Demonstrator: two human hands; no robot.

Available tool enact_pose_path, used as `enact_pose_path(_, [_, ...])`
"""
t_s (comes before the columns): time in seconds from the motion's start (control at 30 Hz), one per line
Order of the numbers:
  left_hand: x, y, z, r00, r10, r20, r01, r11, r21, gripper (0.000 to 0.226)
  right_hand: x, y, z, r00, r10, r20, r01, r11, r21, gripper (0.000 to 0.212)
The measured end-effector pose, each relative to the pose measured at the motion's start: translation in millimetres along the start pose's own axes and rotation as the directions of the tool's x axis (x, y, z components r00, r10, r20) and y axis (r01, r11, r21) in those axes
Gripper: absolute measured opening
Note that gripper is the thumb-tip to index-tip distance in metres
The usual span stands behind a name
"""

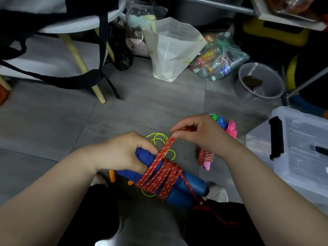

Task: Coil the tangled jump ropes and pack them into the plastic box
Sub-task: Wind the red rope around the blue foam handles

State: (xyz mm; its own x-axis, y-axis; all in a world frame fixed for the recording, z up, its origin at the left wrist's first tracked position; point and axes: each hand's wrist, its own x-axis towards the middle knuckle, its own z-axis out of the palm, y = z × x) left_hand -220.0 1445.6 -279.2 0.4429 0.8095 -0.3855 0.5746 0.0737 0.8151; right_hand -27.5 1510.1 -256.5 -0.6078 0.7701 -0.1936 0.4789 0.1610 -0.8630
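My left hand (122, 151) grips two blue foam handles (184, 189) held together, with a red speckled jump rope (163, 173) wound several times around them. My right hand (197, 132) pinches a doubled length of that red rope just above the bundle. A yellow-green rope (158, 139) lies loose on the floor under my hands. A red-and-white rope with a pink handle (205, 158) lies below my right wrist. Blue, green and pink ropes (227, 125) lie behind my right hand. The clear plastic box (301, 148) with a black latch stands at the right.
A stool with wooden legs (79, 63) and black straps stands at the back left. A white paper bag (174, 48), a clear bag of bottles (218, 57) and a grey bucket (259, 80) line the back. Orange handles (111, 176) peek out under my left wrist.
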Motion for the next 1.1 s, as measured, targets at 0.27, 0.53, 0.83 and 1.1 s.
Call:
enact_pose_path(0.27, [-11.1, 6.9, -13.5, 0.982, 0.124, -0.143, -0.189, 0.697, -0.692, 0.057, 5.1, 13.4, -11.4, 0.99, 0.138, -0.012, -0.125, 0.926, 0.356, 0.014])
enact_pose_path(0.53, [13.4, 0.9, -14.0, 0.837, -0.19, -0.513, -0.476, 0.208, -0.854, 0.047, 14.9, 11.6, 28.8, 0.981, 0.141, -0.135, -0.105, 0.965, 0.241, 0.026])
enact_pose_path(0.83, [12.6, -2.3, -16.9, 0.673, -0.388, -0.629, -0.412, 0.51, -0.755, 0.023, 5.5, 5.9, 33.5, 0.997, 0.003, -0.076, -0.009, 0.997, -0.072, 0.023])
enact_pose_path(1.1, [16.1, -2.1, -7.3, 0.548, -0.262, -0.794, -0.075, 0.93, -0.359, 0.041, -0.3, 0.5, 38.6, 0.966, -0.259, -0.024, 0.242, 0.928, -0.284, 0.029])
